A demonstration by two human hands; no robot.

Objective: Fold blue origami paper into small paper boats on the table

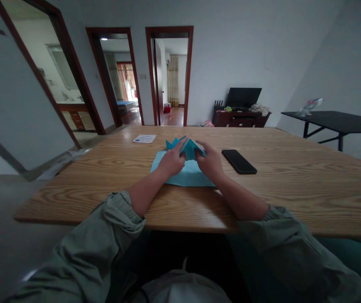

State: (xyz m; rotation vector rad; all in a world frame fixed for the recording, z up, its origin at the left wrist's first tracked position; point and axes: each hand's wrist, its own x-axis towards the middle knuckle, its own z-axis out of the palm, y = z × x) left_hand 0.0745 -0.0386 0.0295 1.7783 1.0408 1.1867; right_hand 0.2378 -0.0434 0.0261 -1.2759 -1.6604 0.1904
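Note:
Between my two hands is a folded piece of blue paper (190, 150), raised to a peak in the middle. My left hand (172, 161) grips its left side with thumb and fingers, and my right hand (210, 160) pinches its right side. Under both hands a light blue sheet of paper (188, 176) lies flat on the table. Just behind my left hand sits a second folded blue paper piece (171, 144) with pointed tips, partly hidden by the fingers.
A black phone (239, 161) lies on the wooden table (294, 185) to the right of my right hand. Farther back on the left is a small white printed card (144, 139). Beyond the table stand a dark cabinet (242, 120) with a screen and a black folding table (341, 121).

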